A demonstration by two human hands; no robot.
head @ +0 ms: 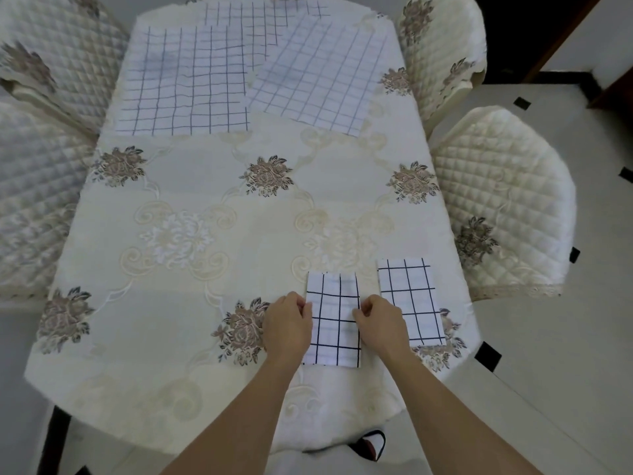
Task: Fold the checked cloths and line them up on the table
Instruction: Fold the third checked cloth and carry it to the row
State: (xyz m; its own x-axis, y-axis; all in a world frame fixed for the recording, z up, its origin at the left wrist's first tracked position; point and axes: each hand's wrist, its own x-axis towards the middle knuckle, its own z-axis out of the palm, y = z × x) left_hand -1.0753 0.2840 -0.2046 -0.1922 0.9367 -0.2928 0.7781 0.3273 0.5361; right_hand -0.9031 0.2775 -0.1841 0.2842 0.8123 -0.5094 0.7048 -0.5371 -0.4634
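Flanking the folded cloth (333, 323), left hand (287, 323) and right hand (380, 325) pinch its side edges.

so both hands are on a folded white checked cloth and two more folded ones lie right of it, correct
Not two: the head view shows just one other folded checked cloth right of it. The left hand and right hand do grip the folded white checked cloth by its sides.

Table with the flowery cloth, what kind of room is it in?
Probably a home dining room: a cream flower-embroidered tablecloth is spread out, quilted cream padded chairs are pulled in around it, and there is a pale tiled floor with small black insets.
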